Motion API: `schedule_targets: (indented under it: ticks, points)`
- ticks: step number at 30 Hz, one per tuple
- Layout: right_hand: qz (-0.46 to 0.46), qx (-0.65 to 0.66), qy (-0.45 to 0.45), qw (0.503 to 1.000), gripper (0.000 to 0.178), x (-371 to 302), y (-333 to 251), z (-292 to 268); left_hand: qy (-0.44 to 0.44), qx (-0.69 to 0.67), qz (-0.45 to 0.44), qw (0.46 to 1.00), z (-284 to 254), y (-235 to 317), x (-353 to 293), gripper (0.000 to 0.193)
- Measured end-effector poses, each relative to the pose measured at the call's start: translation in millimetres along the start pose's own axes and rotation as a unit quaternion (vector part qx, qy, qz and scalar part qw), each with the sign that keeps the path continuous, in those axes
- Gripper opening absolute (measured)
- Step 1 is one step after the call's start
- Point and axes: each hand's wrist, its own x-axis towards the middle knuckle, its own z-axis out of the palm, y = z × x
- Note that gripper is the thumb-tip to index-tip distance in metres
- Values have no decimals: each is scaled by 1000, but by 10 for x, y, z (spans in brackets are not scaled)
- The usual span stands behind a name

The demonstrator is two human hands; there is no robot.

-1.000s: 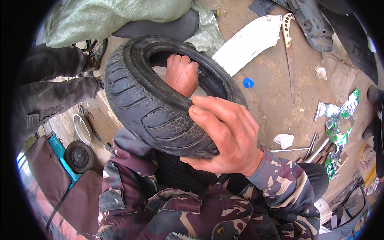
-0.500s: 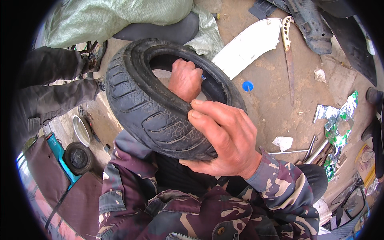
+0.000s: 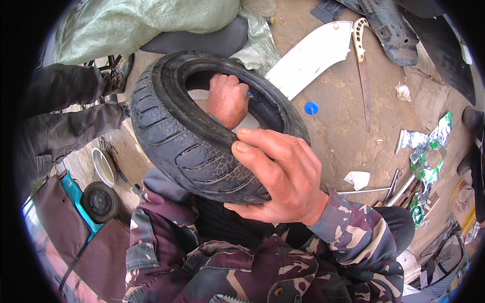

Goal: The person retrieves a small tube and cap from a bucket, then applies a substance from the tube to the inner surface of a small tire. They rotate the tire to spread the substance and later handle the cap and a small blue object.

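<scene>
While the right hand (image 3: pixel 288 177) clamps the near edge of a worn black tire (image 3: pixel 192 151), thumb beneath and fingertips against the inner rim, the left hand (image 3: pixel 227 103) shows through the tire's central opening. Balled into a fist, that left hand is closed around a small blue-ended item (image 3: pixel 249 94), most of which is hidden. The tire sits tilted above the person's lap, directly in front of a camouflage jacket (image 3: pixel 242 267), its tread crazed with fine cracks. Beyond it, a pale green woven sack (image 3: pixel 141 25) lies on the ground, with a white curved panel (image 3: pixel 308 58) nearby and a pruning saw (image 3: pixel 361 55), its handle pierced and its blade rusty, just to the panel's right. Below the panel rests a blue disc (image 3: pixel 311 108). At far right lies crumpled foil (image 3: pixel 429 161), silver and green, near a white scrap (image 3: pixel 357 180). At left, another person's dark trouser legs (image 3: pixel 76 126) reach in from the side, above a white basin (image 3: pixel 104 166) and a small black wheel (image 3: pixel 101 202).
</scene>
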Motion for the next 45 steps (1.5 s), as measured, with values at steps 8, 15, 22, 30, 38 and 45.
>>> schedule_targets:
  ticks: [8,15,22,30,38,45]
  points:
    - [6,-9,6,1000,78,-11,-9,-2,30,-9,-17,999,-49,35,27,14]
    - [5,4,9,1000,80,-14,-5,14,-6,80,-19,997,8,64,-10,17]
    - [15,12,19,1000,89,-17,-5,10,61,-18,-33,997,90,148,-33,14]
    - [18,12,18,1000,93,-12,-21,34,25,22,-10,999,64,105,-53,16]
    - [10,-3,18,1000,77,-10,-11,12,46,39,-12,998,42,70,-20,7]
    - [19,3,11,1000,77,-3,-34,12,-3,36,-22,999,-4,138,-7,16]
